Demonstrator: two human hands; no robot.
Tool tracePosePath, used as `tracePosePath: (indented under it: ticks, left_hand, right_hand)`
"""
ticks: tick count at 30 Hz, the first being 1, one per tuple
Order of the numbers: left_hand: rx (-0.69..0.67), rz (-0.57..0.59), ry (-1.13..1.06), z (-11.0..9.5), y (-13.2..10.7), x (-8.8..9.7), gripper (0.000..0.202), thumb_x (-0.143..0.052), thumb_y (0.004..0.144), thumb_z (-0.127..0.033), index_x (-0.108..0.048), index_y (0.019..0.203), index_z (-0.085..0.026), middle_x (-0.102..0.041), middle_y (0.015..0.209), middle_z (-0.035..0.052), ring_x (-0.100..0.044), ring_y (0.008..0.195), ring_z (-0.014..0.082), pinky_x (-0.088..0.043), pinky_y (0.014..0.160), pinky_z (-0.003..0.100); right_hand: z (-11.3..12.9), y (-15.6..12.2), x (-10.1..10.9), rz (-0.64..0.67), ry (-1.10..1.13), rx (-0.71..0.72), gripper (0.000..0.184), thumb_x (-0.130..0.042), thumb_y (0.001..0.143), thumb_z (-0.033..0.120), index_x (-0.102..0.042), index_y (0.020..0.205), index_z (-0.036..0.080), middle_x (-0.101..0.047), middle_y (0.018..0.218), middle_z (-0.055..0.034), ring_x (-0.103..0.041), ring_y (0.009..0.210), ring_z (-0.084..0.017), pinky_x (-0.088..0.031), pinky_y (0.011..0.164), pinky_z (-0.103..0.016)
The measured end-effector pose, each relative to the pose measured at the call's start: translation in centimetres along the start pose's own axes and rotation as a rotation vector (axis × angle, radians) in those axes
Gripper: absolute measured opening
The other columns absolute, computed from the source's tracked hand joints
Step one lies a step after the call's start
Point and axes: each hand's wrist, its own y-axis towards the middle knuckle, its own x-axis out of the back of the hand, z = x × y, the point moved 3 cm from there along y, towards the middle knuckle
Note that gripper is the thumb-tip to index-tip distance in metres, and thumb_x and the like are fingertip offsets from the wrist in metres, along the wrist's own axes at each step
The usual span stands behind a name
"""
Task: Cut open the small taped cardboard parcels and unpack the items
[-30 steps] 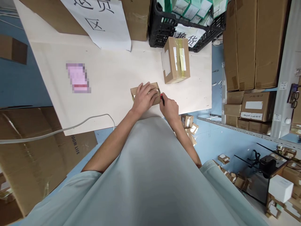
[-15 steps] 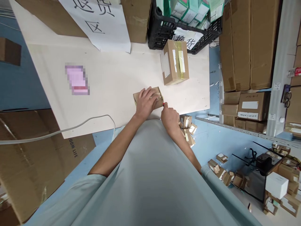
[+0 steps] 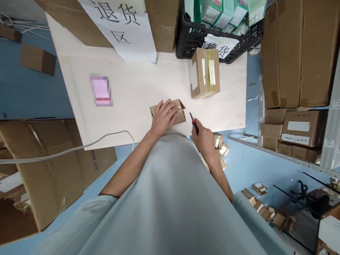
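Note:
My left hand (image 3: 165, 116) lies over a small cardboard box (image 3: 181, 116) near the table's front edge, fingers across its top and thumb toward its near side, holding it in place. The box has clear tape on top, and a flap at its right end stands slightly apart. To the right, my right hand (image 3: 204, 139) is closed around a utility knife (image 3: 194, 124) with a red and black handle. Its blade points up and left, apart from the box. Behind them stands a larger taped carton (image 3: 198, 76) with white labels.
A black plastic crate (image 3: 190, 39) of green and white boxes stands at the back, beside a large carton (image 3: 163, 28) with a paper sign (image 3: 132, 39). A blurred pink item (image 3: 101, 90) lies left. A grey cable (image 3: 106, 135) crosses the table's front left edge.
My right hand has drawn the knife away from the box's right end, down and to the right. The flap there now stands apart. My left hand stays on the box; the view has shifted.

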Motion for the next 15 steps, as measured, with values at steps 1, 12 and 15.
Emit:
tracePosePath:
  ticks: [1, 12, 15]
  left_hand:
    - [0.006, -0.004, 0.003, 0.1, -0.2, 0.3, 0.04, -0.051, 0.118, -0.05, -0.078, 0.14, -0.029, -0.076, 0.153, 0.0123, -0.052, 0.167, 0.035, -0.026, 0.144, 0.069]
    - [0.212, -0.121, 0.134, 2.0, -4.9, 4.2, 0.061, -0.047, 0.118, -0.063, -0.067, 0.162, -0.027, -0.074, 0.158, 0.017, -0.052, 0.165, 0.0378, -0.035, 0.14, 0.064]
    - [0.275, -0.157, 0.171, 1.7, -5.8, 4.4, 0.062, -0.044, 0.118, -0.061, -0.066, 0.164, -0.025, -0.072, 0.162, 0.0171, -0.059, 0.156, 0.0374, -0.042, 0.135, 0.06]
  right_hand:
    - [-0.9, 0.7, -0.2, -0.046, 0.025, -0.005, 0.055, -0.042, 0.121, 0.035, -0.054, 0.174, 0.026, -0.087, 0.118, -0.013, -0.082, 0.106, -0.034, -0.058, 0.092, -0.038]
    - [-8.9, 15.6, -10.8, 0.053, 0.031, -0.084, 0.069, -0.041, 0.116, 0.025, -0.03, 0.183, 0.012, -0.069, 0.147, -0.026, -0.077, 0.122, -0.034, -0.06, 0.103, -0.043]
    - [-9.8, 16.7, -12.3, 0.08, 0.027, -0.059, 0.069, -0.042, 0.117, 0.026, -0.03, 0.183, 0.011, -0.065, 0.15, -0.0276, -0.075, 0.125, -0.034, -0.059, 0.104, -0.043]
